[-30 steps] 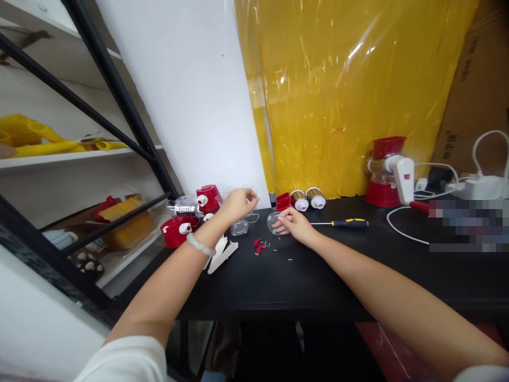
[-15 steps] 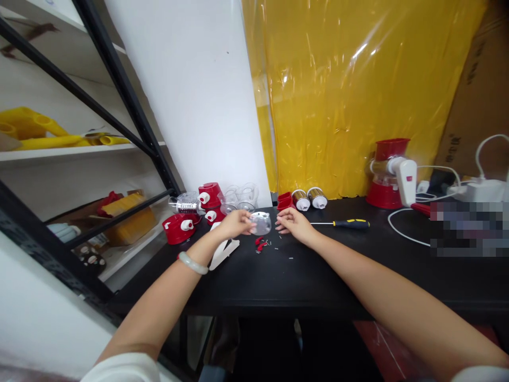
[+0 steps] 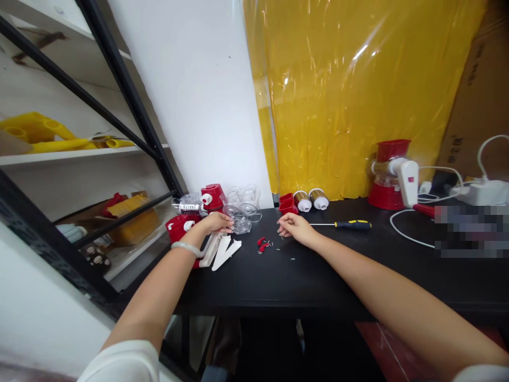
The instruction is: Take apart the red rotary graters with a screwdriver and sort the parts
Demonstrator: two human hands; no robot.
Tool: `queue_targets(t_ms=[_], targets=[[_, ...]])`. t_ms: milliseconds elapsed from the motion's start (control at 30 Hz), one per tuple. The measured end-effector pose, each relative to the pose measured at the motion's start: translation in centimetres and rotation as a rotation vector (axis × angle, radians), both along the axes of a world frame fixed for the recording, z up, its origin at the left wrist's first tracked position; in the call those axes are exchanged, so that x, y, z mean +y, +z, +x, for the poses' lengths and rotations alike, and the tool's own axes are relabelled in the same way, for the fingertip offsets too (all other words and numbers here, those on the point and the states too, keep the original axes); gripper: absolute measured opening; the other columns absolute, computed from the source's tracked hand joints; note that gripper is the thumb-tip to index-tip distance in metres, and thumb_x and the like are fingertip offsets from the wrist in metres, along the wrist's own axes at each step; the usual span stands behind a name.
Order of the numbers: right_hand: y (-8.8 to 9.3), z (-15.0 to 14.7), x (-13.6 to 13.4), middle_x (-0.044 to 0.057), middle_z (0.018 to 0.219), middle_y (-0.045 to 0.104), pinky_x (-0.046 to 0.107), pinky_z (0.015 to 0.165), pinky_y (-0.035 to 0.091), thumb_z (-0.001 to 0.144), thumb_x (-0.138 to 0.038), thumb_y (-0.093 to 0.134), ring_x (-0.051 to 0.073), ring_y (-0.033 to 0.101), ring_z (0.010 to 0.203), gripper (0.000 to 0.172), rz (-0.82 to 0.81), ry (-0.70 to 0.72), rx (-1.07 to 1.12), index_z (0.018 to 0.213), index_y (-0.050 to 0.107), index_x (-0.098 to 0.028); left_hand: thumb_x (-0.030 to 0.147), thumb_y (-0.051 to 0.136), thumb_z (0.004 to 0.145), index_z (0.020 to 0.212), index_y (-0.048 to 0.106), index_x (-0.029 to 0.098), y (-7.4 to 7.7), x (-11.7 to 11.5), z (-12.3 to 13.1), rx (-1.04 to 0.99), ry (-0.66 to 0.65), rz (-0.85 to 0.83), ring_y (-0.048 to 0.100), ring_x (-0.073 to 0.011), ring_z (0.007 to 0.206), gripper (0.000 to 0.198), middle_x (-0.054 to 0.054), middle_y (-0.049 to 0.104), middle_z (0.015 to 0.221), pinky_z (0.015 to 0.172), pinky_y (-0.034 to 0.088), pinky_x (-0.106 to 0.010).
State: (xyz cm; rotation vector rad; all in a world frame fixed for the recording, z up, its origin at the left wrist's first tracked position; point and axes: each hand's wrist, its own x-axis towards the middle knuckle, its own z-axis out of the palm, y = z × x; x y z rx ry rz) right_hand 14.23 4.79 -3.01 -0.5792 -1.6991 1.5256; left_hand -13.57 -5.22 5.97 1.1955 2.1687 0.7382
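Observation:
My left hand (image 3: 218, 223) is closed at the left edge of a clear round plastic piece (image 3: 240, 225), low over the black table among other transparent parts (image 3: 247, 196). White crank-handle pieces (image 3: 226, 253) lie just in front of it, and a red base with a white knob (image 3: 178, 227) is partly behind my wrist. My right hand (image 3: 295, 229) rests near the tabletop with its fingertips pinched together; whatever is between them is too small to make out. Between the hands lie small red parts (image 3: 262, 244) and several tiny screws (image 3: 293, 259).
A screwdriver (image 3: 352, 225) lies right of my right hand. Behind stand two drum graters (image 3: 310, 200) and a red hopper (image 3: 287, 203). An assembled red rotary grater (image 3: 387, 175) stands at the back right, near white cables. Black-framed shelving (image 3: 131, 101) rises on the left.
My left hand has moved left with the clear round piece, from the middle down beside the transparent parts. My right hand has hardly moved.

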Motion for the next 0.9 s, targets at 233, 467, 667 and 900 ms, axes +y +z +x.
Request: queue_targets(t_ms=[233, 467, 667, 900], targets=[[-0.1, 0.0, 0.0, -0.001, 0.064, 0.068, 0.020, 0.055, 0.052, 0.083, -0.025, 0.066, 0.009, 0.064, 0.053, 0.012, 0.000, 0.011, -0.011, 0.079, 0.059, -0.017, 0.024, 0.079, 0.067, 0.078, 0.067, 0.016, -1.6, 1.6, -0.3, 0.213, -0.007, -0.046, 0.072, -0.0196, 0.068, 0.018, -0.002, 0.069, 0.060, 0.055, 0.053, -0.021], [0.1, 0.1, -0.1, 0.000, 0.063, 0.068, 0.019, 0.054, 0.052, 0.082, -0.027, 0.068, 0.009, 0.064, 0.053, 0.014, 0.003, 0.014, -0.007, 0.078, 0.059, -0.017, 0.032, 0.071, 0.074, 0.081, 0.068, 0.018, -1.6, 1.4, 0.9, 0.546, -0.065, -0.048, 0.073, -0.0204, 0.071, 0.016, -0.005, 0.072, 0.067, 0.063, 0.053, -0.023], [0.1, 0.1, -0.1, -0.001, 0.062, 0.067, 0.019, 0.053, 0.051, 0.082, -0.026, 0.068, 0.008, 0.064, 0.052, 0.014, -0.004, 0.020, -0.004, 0.077, 0.059, -0.017, 0.059, 0.062, 0.074, 0.092, 0.068, 0.016, -1.8, 0.5, 3.8, 0.868, -0.117, 0.006, 0.067, -0.0314, 0.103, 0.046, -0.016, 0.072, 0.099, 0.084, 0.051, -0.034], [0.2, 0.0, -0.1, -0.001, 0.062, 0.067, 0.019, 0.053, 0.050, 0.082, -0.026, 0.068, 0.009, 0.064, 0.053, 0.013, -0.004, 0.025, -0.007, 0.077, 0.059, -0.017, 0.059, 0.067, 0.069, 0.089, 0.069, 0.016, -2.7, 0.6, 6.0, 0.972, -0.157, -0.092, 0.069, -0.0316, 0.095, 0.047, -0.016, 0.072, 0.100, 0.075, 0.052, -0.033]])
